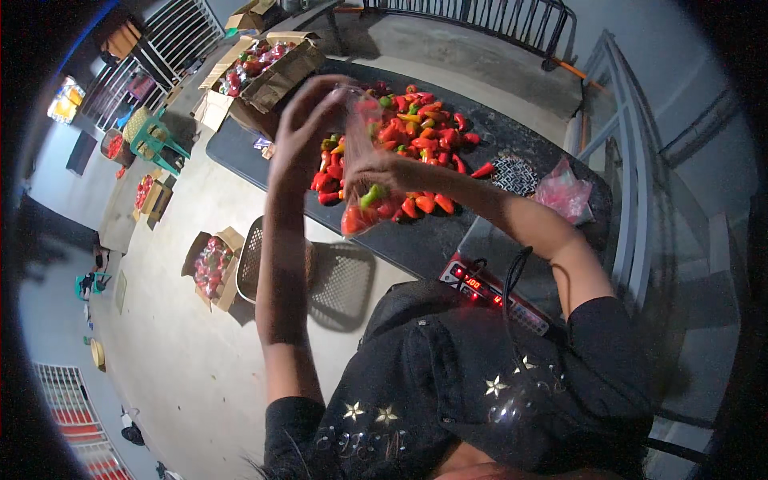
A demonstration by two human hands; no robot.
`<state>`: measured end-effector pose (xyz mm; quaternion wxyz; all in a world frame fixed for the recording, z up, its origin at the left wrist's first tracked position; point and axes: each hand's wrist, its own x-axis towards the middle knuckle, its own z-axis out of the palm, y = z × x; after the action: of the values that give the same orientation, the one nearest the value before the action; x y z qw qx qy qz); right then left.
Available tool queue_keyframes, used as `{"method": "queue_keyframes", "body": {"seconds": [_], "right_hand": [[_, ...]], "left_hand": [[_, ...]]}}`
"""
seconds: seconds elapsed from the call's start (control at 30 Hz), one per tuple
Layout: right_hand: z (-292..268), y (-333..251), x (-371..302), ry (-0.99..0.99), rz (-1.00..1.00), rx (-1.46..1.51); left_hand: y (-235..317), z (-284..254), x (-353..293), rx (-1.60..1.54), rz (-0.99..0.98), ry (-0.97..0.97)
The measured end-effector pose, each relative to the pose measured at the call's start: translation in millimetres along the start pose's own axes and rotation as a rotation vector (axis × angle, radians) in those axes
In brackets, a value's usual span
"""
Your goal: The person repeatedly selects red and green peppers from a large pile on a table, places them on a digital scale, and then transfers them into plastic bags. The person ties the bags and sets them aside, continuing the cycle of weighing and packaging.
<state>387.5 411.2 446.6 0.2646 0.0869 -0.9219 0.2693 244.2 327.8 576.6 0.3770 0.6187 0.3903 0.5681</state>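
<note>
A clear plastic bag (pixel 364 132) hangs stretched between my two hands, with several red peppers and a green pepper (pixel 374 194) in its lower end. My left hand (pixel 308 120) is higher up, its fingers curled at the bag's top end. Lower down, my right hand (pixel 378 168) is closed round the bag's middle, just above the peppers inside. Behind the bag, a heap of loose red, orange and green peppers (pixel 420 132) is spread over the dark table (pixel 528 140). Part of that heap is hidden by my hands and the bag.
At the table's near edge sits a scale with a lit red display (pixel 474 284). Pink plastic bags (pixel 564 192) lie at the right end, beside a patterned black-and-white piece (pixel 514 174). An open carton of bagged peppers (pixel 268 68) stands far left; a plastic basket (pixel 250 260) is on the floor.
</note>
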Motion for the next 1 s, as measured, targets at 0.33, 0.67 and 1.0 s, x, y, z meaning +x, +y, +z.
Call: {"method": "queue_keyframes", "body": {"seconds": [0.33,0.67,1.0], "right_hand": [[-4.8,-23.6,52.4,0.095,0.009,-0.364],[-53.0,2.8,54.7,0.108,0.179,-0.233],[-164.3,-28.8,55.0,0.919,0.182,-0.206]], "left_hand": [[-155.4,-49.4,-101.9,-0.111,-0.499,-0.067],[-124.5,10.9,-54.1,-0.220,-0.228,-0.243],[-182.6,14.3,-81.2,-0.111,-0.303,-0.096]]}}
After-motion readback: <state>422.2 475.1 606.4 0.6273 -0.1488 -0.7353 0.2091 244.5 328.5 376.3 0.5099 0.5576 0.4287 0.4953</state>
